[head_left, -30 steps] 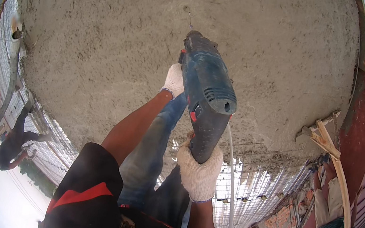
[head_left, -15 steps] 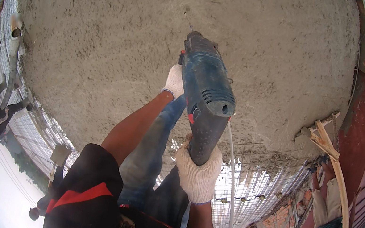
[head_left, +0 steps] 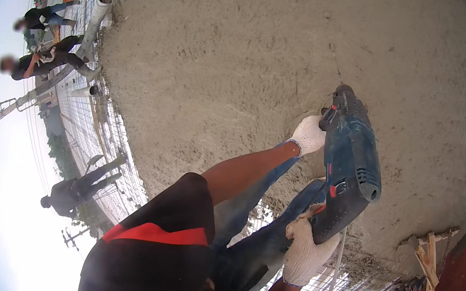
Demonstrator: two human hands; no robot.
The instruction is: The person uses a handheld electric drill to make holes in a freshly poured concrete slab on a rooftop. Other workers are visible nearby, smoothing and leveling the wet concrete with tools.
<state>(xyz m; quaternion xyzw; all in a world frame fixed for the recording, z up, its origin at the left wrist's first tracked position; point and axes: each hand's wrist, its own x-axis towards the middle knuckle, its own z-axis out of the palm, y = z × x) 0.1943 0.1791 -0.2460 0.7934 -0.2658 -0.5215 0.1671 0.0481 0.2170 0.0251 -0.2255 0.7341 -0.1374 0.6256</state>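
Note:
A blue-and-black hammer drill [head_left: 352, 152] is held in both my gloved hands over wet grey concrete [head_left: 247, 56]. My right hand [head_left: 309, 249], in a white knit glove, wraps round its rear handle. Farther forward, my left hand [head_left: 309, 135] is closed at the front side handle, its fingers partly hidden by the tool. A thin metal rod [head_left: 335, 63] sticks out of the drill's nose toward the concrete; whether its tip is in the surface I cannot tell. A pale cable [head_left: 334, 283] hangs from the handle and runs back past my right forearm.
Metal mesh [head_left: 78, 103] borders the concrete on the left, where a thick pipe [head_left: 96, 17] lies. Several people stand beyond, one bending person [head_left: 51, 59] among them. A wooden rake-like tool [head_left: 428, 268] stands at the lower right, by a red wall [head_left: 463, 267].
My view has swung, so the drill and both hands appear farther right. More of the people and sky on the left shows now. Both hands keep their hold.

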